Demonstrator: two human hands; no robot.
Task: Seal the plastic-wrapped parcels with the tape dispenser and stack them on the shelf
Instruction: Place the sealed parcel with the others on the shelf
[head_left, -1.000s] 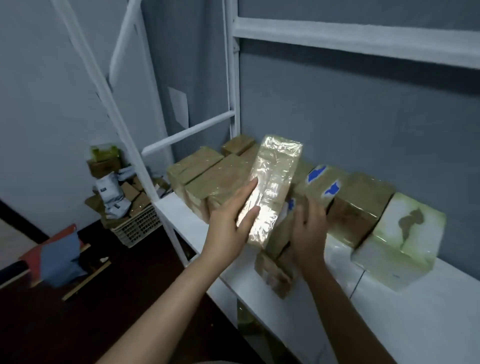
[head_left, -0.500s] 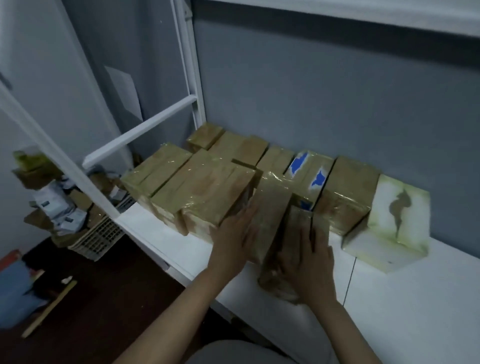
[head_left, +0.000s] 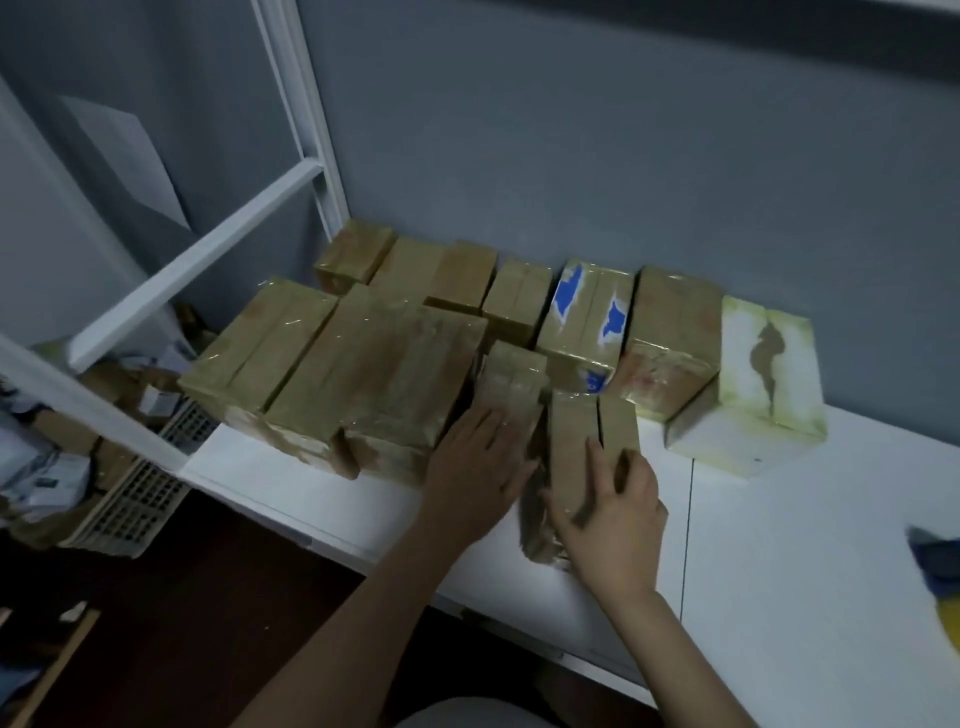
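On the floor below the left end of the shelf (head_left: 779, 545) stands a white lattice basket (head_left: 130, 499). It is filled with cardboard boxes and pale packets, piled above its rim; what they are exactly is too blurred to tell.

The shelf itself carries the parcels. They are brown blocks wrapped in clear, shiny plastic film, and they stand close together from the left end along the back edge. Three large parcels (head_left: 332, 374) lie side by side near the left front corner, touching each other. Behind them a row of smaller parcels (head_left: 415, 265) stands against the grey wall (head_left: 623, 130). To the right in this row come a parcel with blue patches (head_left: 587, 317), one more brown parcel (head_left: 670, 338), and then a white-green box (head_left: 753, 384) with a dark mark on its top.

The left grip (head_left: 478, 462) is spread, and its straight fingers press flat on the narrow parcel (head_left: 514, 379). This parcel stands tilted between the large parcels and the front parcel (head_left: 576, 441).

The right grip (head_left: 608, 519) holds the front parcel at its near end, with the fingers curled over its top and the thumb on its left side. The parcel points away from the grip toward the back edge, and it is close to the front edge of the shelf, just beside the narrow parcel.

At the right edge of the shelf lies a blue and yellow thing (head_left: 940, 571), blurred.
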